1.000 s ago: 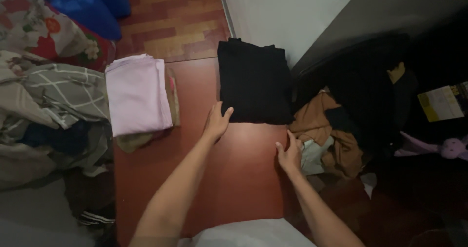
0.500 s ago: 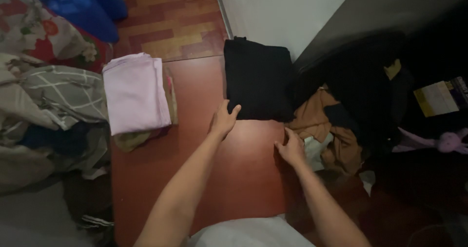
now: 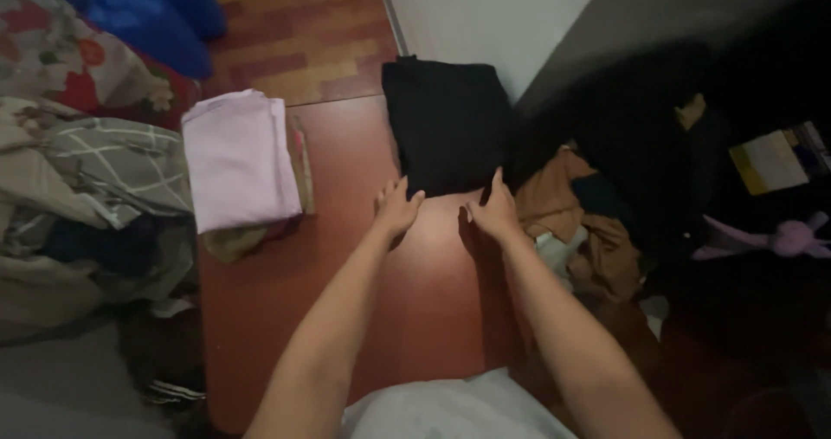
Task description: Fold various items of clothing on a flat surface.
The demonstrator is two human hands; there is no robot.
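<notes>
Both hands, left hand [image 3: 396, 207] and right hand [image 3: 494, 211], are resting released on the near edge of the folded black garment [image 3: 447, 123] at the bench's [image 3: 346, 318] twelve o'clock; squaring it seems underway, and sliding it away would need even pressure.

The single head-worn camera looks steeply down from above the near edge of a reddish-brown table [image 3: 286, 318], facing its far edge, the wooden floor [image 3: 294, 32] and a white wall [image 3: 485, 15] beyond. It sits close, both forearms reaching up from the bottom of frame.

Bare forearms, sleeveless; hands ungloved; pale grey-white garment [image 3: 450, 409] on torso.
</notes>
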